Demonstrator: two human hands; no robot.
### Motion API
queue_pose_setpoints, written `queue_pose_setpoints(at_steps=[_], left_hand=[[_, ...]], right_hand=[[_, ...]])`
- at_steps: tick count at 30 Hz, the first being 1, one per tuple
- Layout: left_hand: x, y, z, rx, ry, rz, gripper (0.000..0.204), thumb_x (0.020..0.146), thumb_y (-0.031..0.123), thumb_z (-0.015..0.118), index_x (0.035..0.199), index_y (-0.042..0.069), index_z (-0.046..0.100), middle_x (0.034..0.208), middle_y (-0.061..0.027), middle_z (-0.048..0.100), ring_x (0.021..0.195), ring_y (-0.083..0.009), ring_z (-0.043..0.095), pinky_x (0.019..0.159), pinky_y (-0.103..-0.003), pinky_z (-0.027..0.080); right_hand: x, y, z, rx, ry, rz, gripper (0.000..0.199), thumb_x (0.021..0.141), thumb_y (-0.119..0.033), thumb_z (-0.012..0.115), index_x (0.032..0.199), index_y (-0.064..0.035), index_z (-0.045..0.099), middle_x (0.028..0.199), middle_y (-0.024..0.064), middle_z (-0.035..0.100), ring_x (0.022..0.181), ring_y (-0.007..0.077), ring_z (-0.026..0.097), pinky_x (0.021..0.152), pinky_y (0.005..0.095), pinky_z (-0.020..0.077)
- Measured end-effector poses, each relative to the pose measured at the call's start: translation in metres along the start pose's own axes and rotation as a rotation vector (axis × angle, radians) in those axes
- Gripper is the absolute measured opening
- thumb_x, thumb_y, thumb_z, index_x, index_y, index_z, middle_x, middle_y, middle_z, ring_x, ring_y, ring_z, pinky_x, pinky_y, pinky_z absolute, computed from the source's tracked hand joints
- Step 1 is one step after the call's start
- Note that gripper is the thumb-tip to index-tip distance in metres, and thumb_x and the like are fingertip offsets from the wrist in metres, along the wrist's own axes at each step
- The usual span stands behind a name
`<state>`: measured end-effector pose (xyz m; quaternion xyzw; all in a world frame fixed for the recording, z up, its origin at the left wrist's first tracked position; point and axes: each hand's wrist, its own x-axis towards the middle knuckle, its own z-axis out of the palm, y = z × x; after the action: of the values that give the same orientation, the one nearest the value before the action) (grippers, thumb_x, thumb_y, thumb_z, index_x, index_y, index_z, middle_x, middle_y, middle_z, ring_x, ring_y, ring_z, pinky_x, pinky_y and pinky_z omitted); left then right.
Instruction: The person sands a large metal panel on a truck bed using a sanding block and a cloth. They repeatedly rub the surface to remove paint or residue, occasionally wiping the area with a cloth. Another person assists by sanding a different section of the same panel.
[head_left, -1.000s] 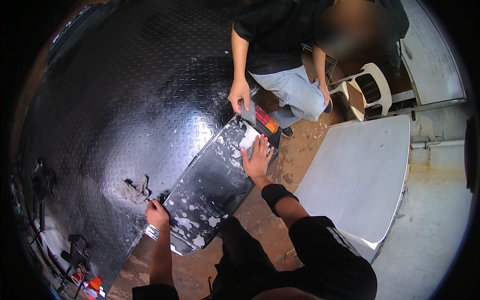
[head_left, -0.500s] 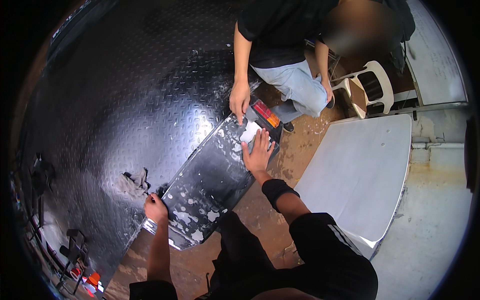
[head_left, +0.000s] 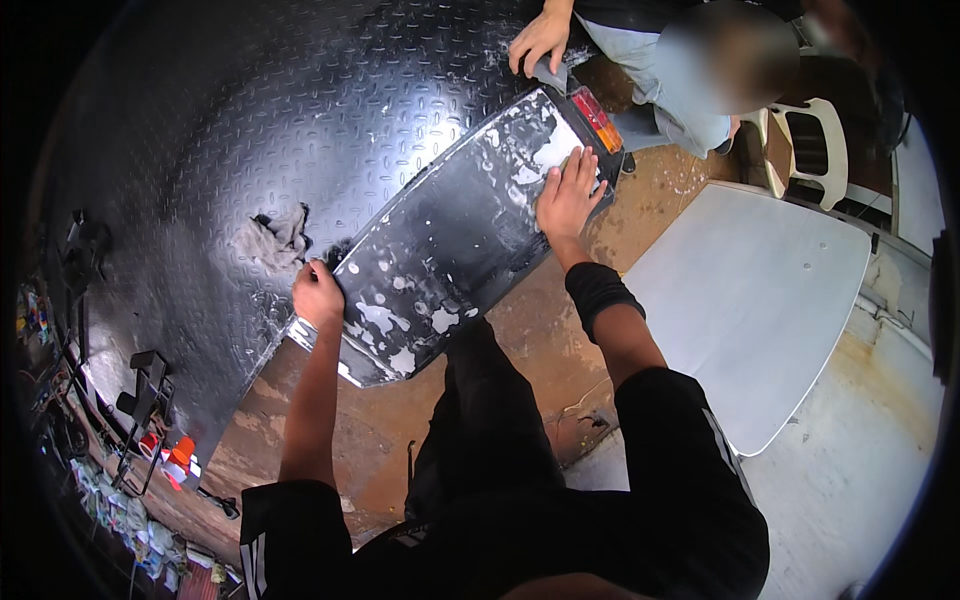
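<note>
I knelt over a long black panel (head_left: pixel 450 240) smeared with white patches, lying aslant across the middle of the frame on black tread-plate flooring (head_left: pixel 250 120). My left hand (head_left: pixel 318 296) was curled over the panel's lower-left edge, gripping it. My right hand (head_left: pixel 568 192) lay flat, fingers spread, pressing something pale near the panel's upper end, beside a red-and-amber lamp (head_left: pixel 598 118). Another person's hand (head_left: pixel 538 40) held the top corner. A grey rag (head_left: pixel 272 238) lay left of centre; a white board (head_left: pixel 750 300) filled the right.
</note>
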<state>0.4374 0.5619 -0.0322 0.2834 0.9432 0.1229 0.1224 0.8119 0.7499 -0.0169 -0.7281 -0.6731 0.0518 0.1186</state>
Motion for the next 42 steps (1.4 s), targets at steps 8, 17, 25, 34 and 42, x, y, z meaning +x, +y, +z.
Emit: queue_pose_setpoints(at_steps=[8,17,25,34,42], left_hand=[[-0.001,0.009,-0.006,-0.005,0.014,0.020,0.047,0.095,0.045,0.047,0.099,0.007,0.075,0.096,-0.0169,0.072,0.088,-0.0397,0.066,0.077,-0.050,0.050],[-0.001,0.010,-0.008,-0.016,-0.011,0.021,0.050,0.094,0.049,0.046,0.100,0.008,0.075,0.094,-0.0170,0.072,0.089,-0.0406,0.067,0.078,-0.050,0.050],[-0.004,0.011,-0.016,-0.059,-0.013,-0.002,0.049,0.093,0.049,0.046,0.098,0.009,0.074,0.093,-0.0171,0.072,0.088,-0.0406,0.067,0.077,-0.049,0.049],[-0.002,0.012,-0.022,-0.022,-0.111,-0.068,0.052,0.091,0.054,0.046,0.109,0.014,0.074,0.102,-0.0168,0.073,0.096,-0.0389,0.067,0.084,-0.048,0.050],[-0.004,0.020,-0.010,-0.033,-0.052,0.025,0.050,0.093,0.048,0.046,0.096,0.007,0.074,0.092,-0.0174,0.072,0.087,-0.0407,0.067,0.076,-0.050,0.050]], right_hand=[[0.003,0.000,0.002,-0.025,0.013,-0.020,0.066,0.102,-0.038,0.033,0.153,0.0038,0.025,0.164,0.0173,0.017,0.152,0.0312,0.013,0.119,0.0604,0.0042],[-0.009,-0.004,0.008,-0.013,0.036,0.013,0.073,0.101,-0.046,0.035,0.154,0.0032,0.023,0.164,0.0180,0.016,0.153,0.0305,0.011,0.119,0.0591,0.0022],[-0.013,-0.033,0.017,0.025,0.014,-0.123,0.074,0.101,-0.048,0.036,0.153,0.0035,0.025,0.163,0.0183,0.020,0.153,0.0305,0.011,0.119,0.0604,0.0009],[-0.011,-0.045,0.022,0.028,-0.011,-0.234,0.067,0.102,-0.040,0.033,0.153,0.0027,0.026,0.162,0.0184,0.022,0.152,0.0303,0.015,0.120,0.0579,0.0034],[0.060,-0.021,0.022,-0.045,0.105,-0.169,0.066,0.102,-0.039,0.033,0.154,0.0025,0.025,0.162,0.0188,0.022,0.152,0.0299,0.016,0.121,0.0557,0.0047]])
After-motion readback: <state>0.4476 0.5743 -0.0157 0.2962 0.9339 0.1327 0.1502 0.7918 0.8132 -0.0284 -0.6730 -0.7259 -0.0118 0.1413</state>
